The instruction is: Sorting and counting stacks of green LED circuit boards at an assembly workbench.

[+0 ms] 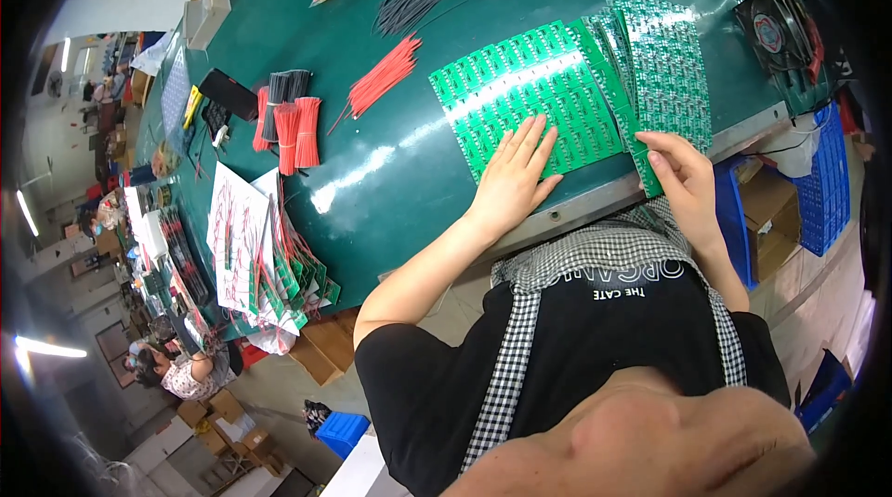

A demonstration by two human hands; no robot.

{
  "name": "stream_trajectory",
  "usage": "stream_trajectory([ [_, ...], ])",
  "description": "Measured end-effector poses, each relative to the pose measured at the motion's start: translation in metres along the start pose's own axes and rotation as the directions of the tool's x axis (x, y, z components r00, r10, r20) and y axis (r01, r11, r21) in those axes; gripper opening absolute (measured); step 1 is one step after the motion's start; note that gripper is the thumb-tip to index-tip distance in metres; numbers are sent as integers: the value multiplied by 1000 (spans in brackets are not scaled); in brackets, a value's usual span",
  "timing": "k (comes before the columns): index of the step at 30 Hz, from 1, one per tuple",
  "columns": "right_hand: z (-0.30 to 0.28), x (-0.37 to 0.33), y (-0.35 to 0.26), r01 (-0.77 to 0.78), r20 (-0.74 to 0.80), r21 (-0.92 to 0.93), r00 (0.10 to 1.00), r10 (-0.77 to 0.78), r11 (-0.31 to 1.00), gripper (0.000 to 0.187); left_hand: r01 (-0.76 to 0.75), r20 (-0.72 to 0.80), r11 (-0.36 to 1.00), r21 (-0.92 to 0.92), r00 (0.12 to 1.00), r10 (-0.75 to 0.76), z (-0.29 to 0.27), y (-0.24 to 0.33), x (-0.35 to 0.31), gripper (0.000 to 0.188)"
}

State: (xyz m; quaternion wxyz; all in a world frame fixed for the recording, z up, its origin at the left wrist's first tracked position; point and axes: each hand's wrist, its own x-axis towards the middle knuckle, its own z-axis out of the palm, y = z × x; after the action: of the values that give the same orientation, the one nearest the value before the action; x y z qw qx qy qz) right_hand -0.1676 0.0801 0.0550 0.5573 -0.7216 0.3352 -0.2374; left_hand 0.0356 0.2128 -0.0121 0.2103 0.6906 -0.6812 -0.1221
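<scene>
A wide green circuit board panel (502,74) lies near the front edge of the green table. My left hand (516,163) rests flat on its lower part, fingers stretched out. Along the panel's right side runs a narrow circuit board strip (602,79), slanting toward the table's edge. My right hand (683,176) pinches the near end of this strip between thumb and fingers, just over the metal edge. Right of the strip, more circuit board panels (669,60) lie overlapping, densely covered with small parts.
Loose red wires (383,77) and black wires (415,0) lie beyond the panel. Tied red wire bundles (297,137) and wired boards on white sheets (232,237) are at left. A black fan (769,32) stands far right. A metal strip (557,215) edges the table. Another person (186,374) sits far left.
</scene>
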Motion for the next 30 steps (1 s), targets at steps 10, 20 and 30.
stream_trajectory([
  [10, 8, 2, -3, -76, 87, 76, 994, 69, 994, 20, -10, -14, 1000, 25, 1000, 11, -1, 3, -1, 57],
  [20, 7, -3, 4, -100, 69, 45, 993, 97, 994, 20, -31, -38, 999, 18, 999, 32, 3, 0, -3, 56],
  [30, 11, -1, 2, -124, 84, 63, 989, 119, 990, 19, -39, -77, 999, -21, 996, 37, -4, -1, 3, 55],
])
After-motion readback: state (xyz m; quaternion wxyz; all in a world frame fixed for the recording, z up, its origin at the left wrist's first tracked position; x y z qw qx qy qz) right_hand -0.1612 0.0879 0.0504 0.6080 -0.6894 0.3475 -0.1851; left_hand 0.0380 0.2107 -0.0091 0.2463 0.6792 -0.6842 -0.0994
